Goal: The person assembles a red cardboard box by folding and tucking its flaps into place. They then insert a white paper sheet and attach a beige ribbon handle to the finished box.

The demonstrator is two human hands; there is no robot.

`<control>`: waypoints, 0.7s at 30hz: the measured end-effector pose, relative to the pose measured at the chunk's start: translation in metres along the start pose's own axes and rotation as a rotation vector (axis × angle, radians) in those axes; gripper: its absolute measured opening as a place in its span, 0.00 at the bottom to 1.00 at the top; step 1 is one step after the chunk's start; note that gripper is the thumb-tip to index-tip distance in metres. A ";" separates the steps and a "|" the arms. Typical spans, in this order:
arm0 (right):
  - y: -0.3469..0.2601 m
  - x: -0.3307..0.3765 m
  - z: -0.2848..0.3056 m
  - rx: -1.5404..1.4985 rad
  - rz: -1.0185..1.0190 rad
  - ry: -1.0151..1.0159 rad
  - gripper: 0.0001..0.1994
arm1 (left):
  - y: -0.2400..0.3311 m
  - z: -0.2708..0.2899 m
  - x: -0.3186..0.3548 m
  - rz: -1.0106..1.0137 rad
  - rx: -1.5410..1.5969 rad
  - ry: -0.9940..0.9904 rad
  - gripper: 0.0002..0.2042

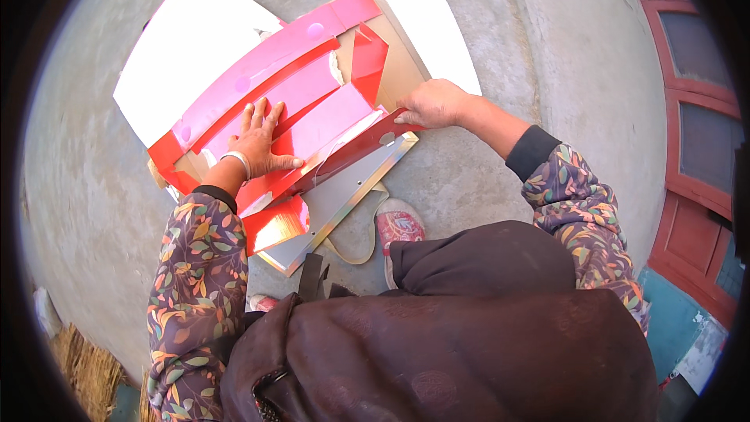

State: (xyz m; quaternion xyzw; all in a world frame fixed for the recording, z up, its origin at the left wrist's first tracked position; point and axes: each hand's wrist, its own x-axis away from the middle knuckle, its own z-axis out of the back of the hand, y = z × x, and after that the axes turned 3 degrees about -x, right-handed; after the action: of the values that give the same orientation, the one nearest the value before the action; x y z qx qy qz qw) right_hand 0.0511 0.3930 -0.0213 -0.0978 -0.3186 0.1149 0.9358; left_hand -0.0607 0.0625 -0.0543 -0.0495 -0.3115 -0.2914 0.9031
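Note:
A glossy red and pink cardboard box [312, 103], partly opened out, lies in front of me, its brown inner side showing in places. My left hand [258, 145] rests on it with the fingers spread, pressing on the pink panel. Between the thumb and curled fingers of my right hand [433, 103] is the far right end of a red cardboard flap [348, 149], which stands tilted along the box's near side. A torn whitish edge shows near the middle of the box. Several large white sheets or panels [195, 47] spread out beneath and behind it.
A grey panel with a gold edge [344, 211] lies under the near side, a pale strap [355, 256] beside it. My shoe [400, 223] stands close by on the concrete floor [484, 180]. Red framed doors [676, 141] are at the right, straw-like material [86, 363] at lower left.

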 end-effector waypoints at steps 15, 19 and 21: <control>0.023 -0.053 -0.001 -0.085 -0.162 0.018 0.25 | 0.031 -0.031 0.007 0.155 -0.023 0.337 0.37; 0.008 -0.040 0.007 -0.109 -0.164 0.119 0.22 | 0.032 -0.050 0.011 0.155 -0.016 0.602 0.30; -0.006 -0.029 0.005 -0.098 -0.176 0.192 0.21 | 0.029 -0.055 0.013 0.114 -0.018 0.730 0.28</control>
State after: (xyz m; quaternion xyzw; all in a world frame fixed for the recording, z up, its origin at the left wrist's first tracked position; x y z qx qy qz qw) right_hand 0.0266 0.3796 -0.0327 -0.1256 -0.2404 0.0069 0.9625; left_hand -0.0071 0.0653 -0.0878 0.0327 0.0371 -0.2419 0.9690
